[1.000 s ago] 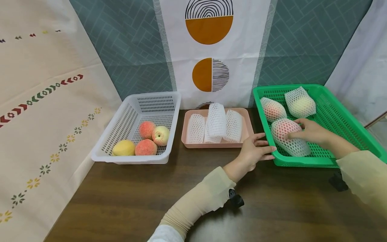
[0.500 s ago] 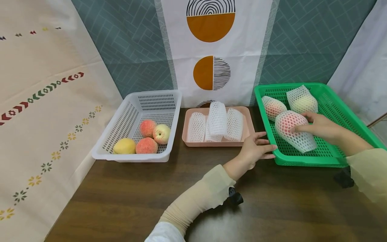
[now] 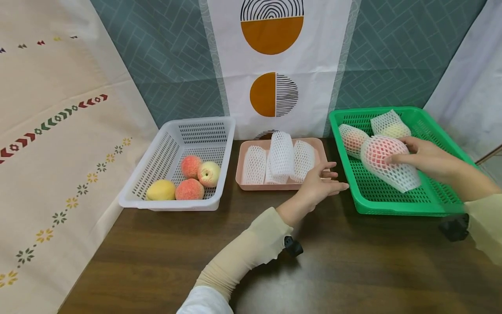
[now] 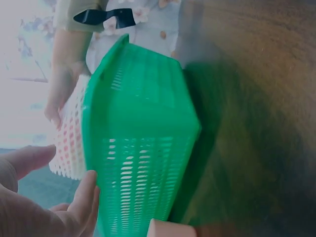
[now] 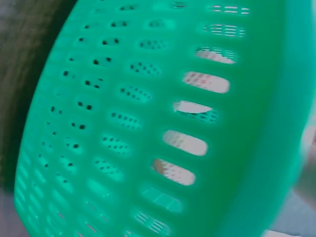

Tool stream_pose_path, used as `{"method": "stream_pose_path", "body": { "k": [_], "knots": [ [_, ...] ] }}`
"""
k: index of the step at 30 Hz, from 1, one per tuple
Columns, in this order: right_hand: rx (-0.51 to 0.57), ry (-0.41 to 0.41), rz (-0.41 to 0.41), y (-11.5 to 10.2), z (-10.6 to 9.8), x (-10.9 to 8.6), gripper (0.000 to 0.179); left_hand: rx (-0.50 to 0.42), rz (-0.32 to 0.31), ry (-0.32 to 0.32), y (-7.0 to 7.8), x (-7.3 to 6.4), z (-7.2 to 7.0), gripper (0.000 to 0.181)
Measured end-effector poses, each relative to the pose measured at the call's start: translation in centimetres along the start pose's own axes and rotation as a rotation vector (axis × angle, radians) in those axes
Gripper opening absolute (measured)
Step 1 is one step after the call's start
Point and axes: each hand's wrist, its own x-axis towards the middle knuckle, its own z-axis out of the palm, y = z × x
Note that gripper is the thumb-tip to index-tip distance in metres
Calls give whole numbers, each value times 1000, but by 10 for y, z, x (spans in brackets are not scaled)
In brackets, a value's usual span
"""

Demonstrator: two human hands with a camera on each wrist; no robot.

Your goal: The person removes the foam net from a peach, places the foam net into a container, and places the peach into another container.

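Observation:
My right hand grips a peach in a white foam net, held over the green basket. The net's loose end trails toward the basket's front. Two more netted fruits, one reddish and one pale yellow, lie behind it in that basket. Just left of the basket's near corner, my left hand has its fingers spread and holds nothing. In the left wrist view, the netted peach overlaps the basket rim beyond my left fingers. Basket wall fills most of the right wrist view.
A pink tray with several white foam nets stands mid-table at the back. To its left, a white basket holds a yellow fruit and several peaches. Fabric hangs behind them.
My right hand has raised the netted peach and moved it rightward within the green basket. My left hand has come off the basket's rim and shifted left.

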Motion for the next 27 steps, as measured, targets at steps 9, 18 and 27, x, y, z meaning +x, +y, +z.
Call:
{"method": "stream_pose_path", "body": {
  "k": [9, 18, 27],
  "knots": [
    [22, -22, -52, -2, 0, -11, 65, 173, 134, -53, 14, -9, -17, 68],
    [64, -67, -139, -12, 13, -19, 62, 197, 195, -135, 20, -5, -18, 70],
    [143, -123, -226, -36, 23, -16, 60, 33, 145, -202, 32, -6, -26, 66]
  ]
}}
